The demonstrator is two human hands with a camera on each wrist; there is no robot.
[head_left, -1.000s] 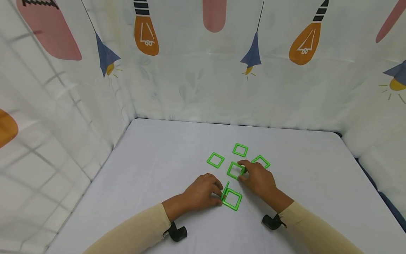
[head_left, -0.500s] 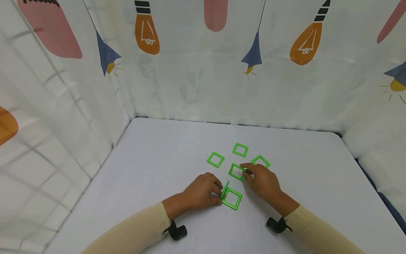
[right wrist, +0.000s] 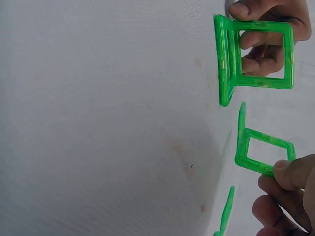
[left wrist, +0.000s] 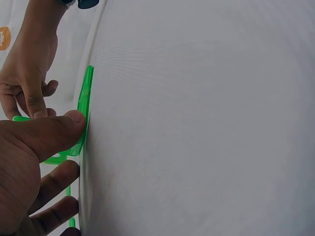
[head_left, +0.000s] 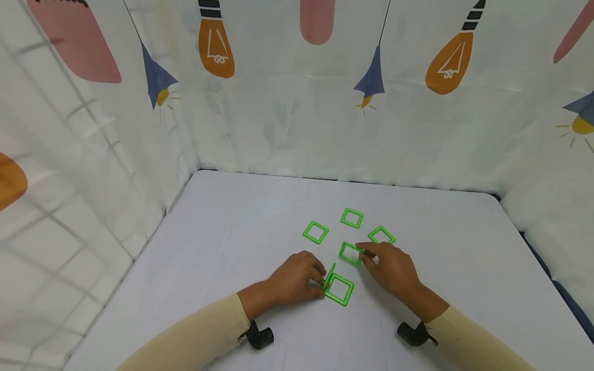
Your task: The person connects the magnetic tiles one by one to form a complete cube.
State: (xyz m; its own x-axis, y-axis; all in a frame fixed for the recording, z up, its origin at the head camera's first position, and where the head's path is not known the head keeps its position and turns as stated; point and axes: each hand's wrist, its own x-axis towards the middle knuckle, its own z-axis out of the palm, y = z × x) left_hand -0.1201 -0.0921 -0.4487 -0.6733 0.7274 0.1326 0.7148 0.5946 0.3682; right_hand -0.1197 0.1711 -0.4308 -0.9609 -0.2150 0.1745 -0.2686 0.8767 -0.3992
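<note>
In the head view my left hand [head_left: 294,278] is low at centre, gripping an upright green square magnetic tile [head_left: 331,270]. That tile stands along the left edge of a flat green tile [head_left: 350,294]; the right wrist view shows the upright tile [right wrist: 289,61] meeting the flat one [right wrist: 223,64]. My right hand [head_left: 392,268] pinches the right edge of another open-framed green tile [head_left: 341,250] just behind this pair. The right wrist view shows thumb and fingers on the pinched tile's [right wrist: 268,137] near corner. In the left wrist view my left thumb [left wrist: 59,130] lies across green plastic.
Three more green square tiles lie farther back on the white table [head_left: 232,221]: a left one [head_left: 308,228], a back one [head_left: 344,215] and a right one [head_left: 388,233], partly covered by my right hand. Printed curtains [head_left: 297,118] enclose the table's back and sides.
My right hand has drawn its tile a little toward me and to the right, closer to the joined pair. The left hand has stayed in place with the upright tile.
</note>
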